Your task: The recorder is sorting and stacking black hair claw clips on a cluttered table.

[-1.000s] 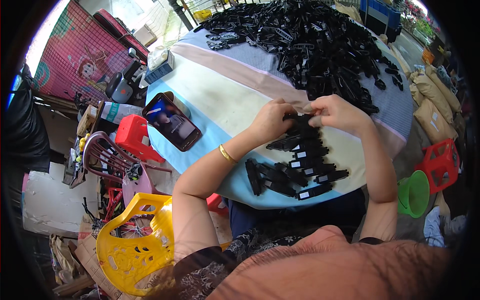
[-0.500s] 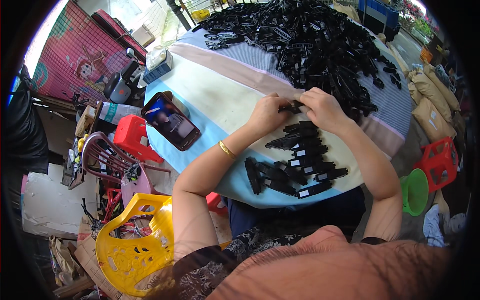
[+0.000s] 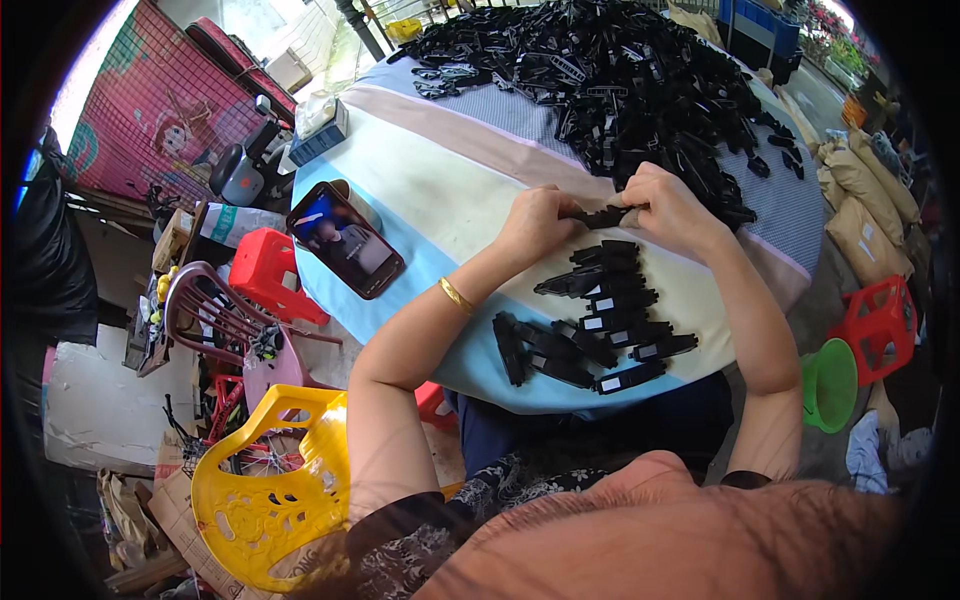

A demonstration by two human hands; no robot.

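Both hands meet over the round table [image 3: 440, 190], gripping one black clip [image 3: 603, 215] between them; the left hand [image 3: 535, 225] pinches its near end with fingers curled shut, the right hand [image 3: 672, 205] closes over the far end, thumb on top; the clip itself hangs just above the cloth, not resting on it. Directly below the grip, toward the person, lies a stack [image 3: 600, 320] of finished-looking black pieces, laid roughly parallel, some with pale labels; beyond the grip, and touching the right knuckles, spreads the big pile [image 3: 610, 80] of loose black parts. Well off to the left of the grip a phone [image 3: 345, 240] lies face up near the table's edge; a gold bangle [image 3: 457, 296] sits on the left wrist.

What might go amiss, to my eye: the piece is small and held only at its ends, so a slip of either pinch could drop it into the stack and knock it askew; the right elbow is close to the stack's outer end and could sweep a piece off the rim; the pile could snag a finger.
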